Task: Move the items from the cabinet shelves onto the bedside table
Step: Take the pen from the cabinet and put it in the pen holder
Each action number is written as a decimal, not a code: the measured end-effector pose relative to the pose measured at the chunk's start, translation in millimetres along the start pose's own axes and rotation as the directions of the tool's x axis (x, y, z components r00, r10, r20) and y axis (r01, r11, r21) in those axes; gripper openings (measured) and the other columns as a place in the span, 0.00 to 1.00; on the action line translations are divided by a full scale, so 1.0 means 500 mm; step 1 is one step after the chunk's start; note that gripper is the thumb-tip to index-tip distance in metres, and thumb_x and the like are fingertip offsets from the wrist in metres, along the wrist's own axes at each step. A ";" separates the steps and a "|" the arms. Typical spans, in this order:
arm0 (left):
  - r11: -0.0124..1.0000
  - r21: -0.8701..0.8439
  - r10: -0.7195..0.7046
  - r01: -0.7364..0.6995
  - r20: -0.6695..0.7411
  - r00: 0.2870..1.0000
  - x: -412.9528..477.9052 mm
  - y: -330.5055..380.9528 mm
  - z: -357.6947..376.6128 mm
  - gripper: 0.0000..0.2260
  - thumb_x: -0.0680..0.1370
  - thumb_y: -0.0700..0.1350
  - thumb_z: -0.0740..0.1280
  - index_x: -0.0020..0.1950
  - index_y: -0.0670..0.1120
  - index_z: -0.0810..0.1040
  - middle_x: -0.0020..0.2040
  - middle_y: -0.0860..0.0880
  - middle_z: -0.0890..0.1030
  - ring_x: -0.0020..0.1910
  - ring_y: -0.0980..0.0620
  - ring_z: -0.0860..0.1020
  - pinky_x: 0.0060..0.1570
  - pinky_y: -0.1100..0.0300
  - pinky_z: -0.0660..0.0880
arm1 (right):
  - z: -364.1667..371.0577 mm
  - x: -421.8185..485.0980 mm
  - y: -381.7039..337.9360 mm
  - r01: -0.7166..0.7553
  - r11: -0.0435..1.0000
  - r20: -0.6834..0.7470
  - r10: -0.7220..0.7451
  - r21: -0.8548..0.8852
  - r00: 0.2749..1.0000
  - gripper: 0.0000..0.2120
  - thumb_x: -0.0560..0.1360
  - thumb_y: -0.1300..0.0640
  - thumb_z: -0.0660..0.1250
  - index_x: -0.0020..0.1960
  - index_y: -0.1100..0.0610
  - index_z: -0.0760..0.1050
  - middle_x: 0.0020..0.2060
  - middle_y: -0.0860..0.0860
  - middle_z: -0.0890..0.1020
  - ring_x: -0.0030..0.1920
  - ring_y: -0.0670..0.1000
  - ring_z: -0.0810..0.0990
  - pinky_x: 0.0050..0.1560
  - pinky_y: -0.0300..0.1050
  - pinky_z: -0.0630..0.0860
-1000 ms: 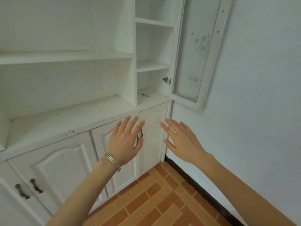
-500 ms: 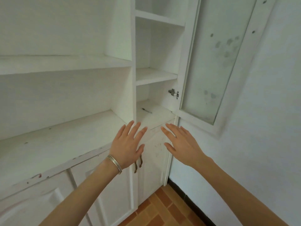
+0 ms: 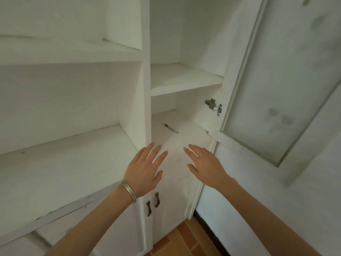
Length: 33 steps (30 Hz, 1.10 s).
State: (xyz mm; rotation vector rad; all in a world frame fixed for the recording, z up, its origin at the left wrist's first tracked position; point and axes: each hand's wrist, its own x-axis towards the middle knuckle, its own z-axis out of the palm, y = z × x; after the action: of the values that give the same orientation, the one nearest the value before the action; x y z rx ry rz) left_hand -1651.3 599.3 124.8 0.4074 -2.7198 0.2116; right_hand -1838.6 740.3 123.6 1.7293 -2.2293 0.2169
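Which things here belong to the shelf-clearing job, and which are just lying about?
Job: pen, lying on the lowest open shelf; left hand and right hand, both open and empty.
Just there: glass door, hinge, door handles, bracelet, tiled floor.

Slim dark-tipped item (image 3: 171,128), back of lowest right shelf (image 3: 191,139): too small to identify. Frosted glass door (image 3: 286,80) cut off by top, right edges.

Slim dark-capped pen (image 3: 171,128) flat on lowest cabinet shelf (image 3: 191,133)

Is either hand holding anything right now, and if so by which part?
Nothing is held. Left hand and right hand are open, short of the pen.
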 end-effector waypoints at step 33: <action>0.904 -0.044 -0.416 0.425 0.133 0.899 0.271 -0.043 0.293 0.24 0.74 0.51 0.57 0.68 0.46 0.72 0.67 0.44 0.73 0.69 0.43 0.68 0.62 0.48 0.71 | 0.336 0.524 0.264 0.122 0.986 0.189 -0.142 0.113 0.972 0.11 0.76 0.61 0.60 0.59 0.61 0.69 0.51 0.57 0.78 0.50 0.58 0.76 0.38 0.46 0.68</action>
State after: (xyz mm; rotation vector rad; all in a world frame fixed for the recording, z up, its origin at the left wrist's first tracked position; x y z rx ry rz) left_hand -1815.2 515.2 45.6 1.0007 -2.6615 -0.0320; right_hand -2049.2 483.3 62.0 2.0252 -2.2607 0.1351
